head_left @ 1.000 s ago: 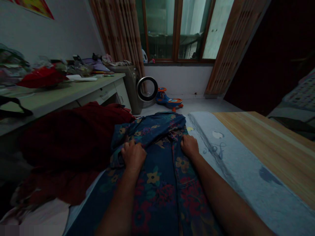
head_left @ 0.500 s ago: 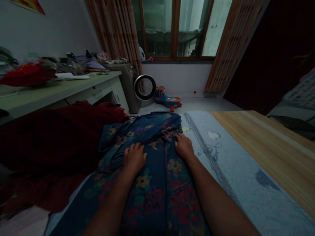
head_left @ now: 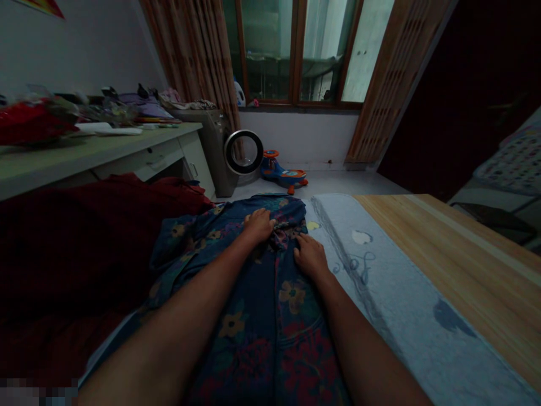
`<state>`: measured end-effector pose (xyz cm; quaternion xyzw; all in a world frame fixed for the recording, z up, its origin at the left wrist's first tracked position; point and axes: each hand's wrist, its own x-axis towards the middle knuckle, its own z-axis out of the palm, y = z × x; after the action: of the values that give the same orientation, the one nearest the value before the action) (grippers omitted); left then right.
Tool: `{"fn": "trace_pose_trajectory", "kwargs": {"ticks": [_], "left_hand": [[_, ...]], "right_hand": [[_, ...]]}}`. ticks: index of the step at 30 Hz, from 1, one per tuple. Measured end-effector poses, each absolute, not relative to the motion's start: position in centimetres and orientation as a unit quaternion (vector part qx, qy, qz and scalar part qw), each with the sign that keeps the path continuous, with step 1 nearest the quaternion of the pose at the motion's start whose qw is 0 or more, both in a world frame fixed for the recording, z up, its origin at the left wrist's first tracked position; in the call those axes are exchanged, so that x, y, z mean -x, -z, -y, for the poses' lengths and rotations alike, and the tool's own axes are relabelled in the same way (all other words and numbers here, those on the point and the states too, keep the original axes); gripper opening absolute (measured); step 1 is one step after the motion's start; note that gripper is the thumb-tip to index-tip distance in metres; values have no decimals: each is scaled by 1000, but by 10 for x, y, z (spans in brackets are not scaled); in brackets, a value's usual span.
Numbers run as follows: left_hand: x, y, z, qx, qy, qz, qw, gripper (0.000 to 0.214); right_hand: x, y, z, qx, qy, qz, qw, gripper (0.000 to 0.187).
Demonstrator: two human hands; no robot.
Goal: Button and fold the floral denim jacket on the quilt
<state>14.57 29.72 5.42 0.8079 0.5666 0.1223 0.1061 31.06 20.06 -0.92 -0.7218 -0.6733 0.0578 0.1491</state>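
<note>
A dark blue shirt [head_left: 253,299] with yellow and red flowers lies spread lengthwise in front of me, its far part folded and creased. My left hand [head_left: 258,225] rests palm down on the far part, left of a bunched patch of cloth, with its fingers stretched out. On the right edge of the shirt lies my right hand [head_left: 311,256], slightly nearer to me, its fingers bent a little over the fabric. Both forearms cover parts of the shirt. No cloth is seen lifted in either hand.
Dark red cloth [head_left: 76,254] is heaped on the left. Under the shirt is a pale blue mat [head_left: 380,282] on a wooden surface [head_left: 465,242]. Farther off are a cluttered desk [head_left: 139,152], a washing machine with its round door [head_left: 244,153] open, and a blue-orange ride-on toy [head_left: 283,172].
My left hand has moved forward and to the right over the shirt, up to the bunched cloth. My right hand stays at the right edge. The view has shifted slightly.
</note>
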Motion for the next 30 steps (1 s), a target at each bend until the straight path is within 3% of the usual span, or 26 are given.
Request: {"fn": "trace_pose_trajectory", "kwargs": {"ticks": [7, 15, 19, 22, 30], "left_hand": [[-141, -32, -345, -782, -101, -588, 180, 48], [-132, -24, -347, -753, -135, -632, 123, 31], [-153, -30, -353, -763, -145, -621, 105, 39], [-183, -43, -369, -796, -166, -567, 131, 43], [-242, -41, -400, -809, -204, -513, 203, 28]], "right_hand": [[-321, 16, -204, 720, -53, 676, 151, 44], [-316, 22, -205, 723, -44, 674, 147, 47], [-316, 20, -204, 725, -46, 671, 150, 47], [-315, 20, -203, 728, -50, 667, 153, 48], [-315, 21, -204, 727, -47, 668, 156, 48]]}}
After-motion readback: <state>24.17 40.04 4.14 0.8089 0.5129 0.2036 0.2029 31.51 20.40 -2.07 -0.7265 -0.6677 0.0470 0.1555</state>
